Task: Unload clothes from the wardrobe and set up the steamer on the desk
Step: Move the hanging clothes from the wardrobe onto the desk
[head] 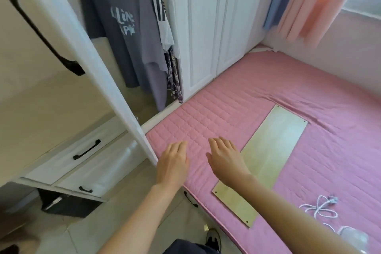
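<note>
Both hands reach forward, palms down with fingers straight and holding nothing: the left hand [173,163] hangs just beside the lower edge of the open white wardrobe door [86,51], the right hand [224,159] over the near corner of the pink quilted mattress [237,97], its wrist crossing the end of a pale wooden board with small corner holes [274,150] that lies flat on the mattress. Between the two hands shows a strip of bare quilting. Inside the wardrobe the clothes hang on — a grey printed T-shirt [119,22] in front, a black-and-white striped garment [158,2] and a dark patterned one [175,80] behind it. White drawers with black handles [82,154] sit below the door on the left. A coiled white power cord [320,208] lies near the mattress's near edge, well apart from the hands. Peach and blue curtains [309,2] hang by the window at the far right — pale floor tiles lie beneath the arms.
</note>
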